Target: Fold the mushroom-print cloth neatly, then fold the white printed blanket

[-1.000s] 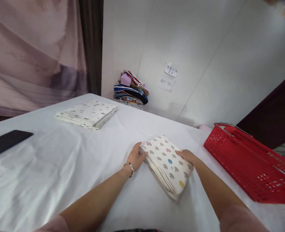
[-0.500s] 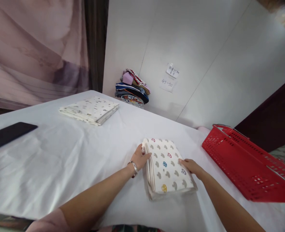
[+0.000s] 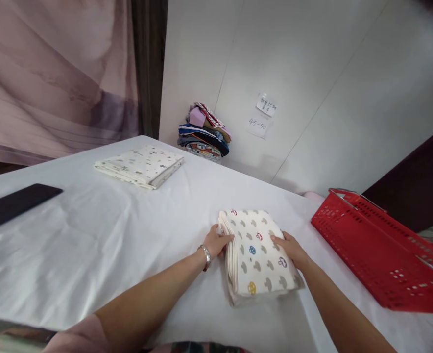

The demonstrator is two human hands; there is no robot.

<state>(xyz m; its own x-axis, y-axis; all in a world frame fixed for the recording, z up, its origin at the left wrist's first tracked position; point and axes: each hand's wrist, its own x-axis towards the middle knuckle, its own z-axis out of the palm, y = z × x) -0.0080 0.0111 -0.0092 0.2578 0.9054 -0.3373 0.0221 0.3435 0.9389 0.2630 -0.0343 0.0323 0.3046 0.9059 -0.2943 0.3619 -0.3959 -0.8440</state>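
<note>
Between my hands is a folded cream cloth (image 3: 258,260) with grey, red, blue and yellow mushroom prints. My left hand (image 3: 216,241), with a silver bracelet at the wrist, grips its left folded edge, thumb on top and fingers at the side. On the opposite side my right hand (image 3: 290,250) pinches the right edge, its thumb resting on the upper face. Under the near edge of the cloth shows a clear, shiny layer, perhaps plastic; what it is I cannot tell. The fingertips beneath the cloth are hidden.
A second folded printed cloth (image 3: 139,164) lies at the far left of the white-covered table (image 3: 91,240). Nearer left is a flat black object (image 3: 21,203). At right stands a red basket (image 3: 378,250). A stack of folded textiles (image 3: 204,132) sits by the wall beyond the table.
The view has shifted slightly. The right hand's fingers now reach a little further over the cloth's right edge; both hands stay on it.
</note>
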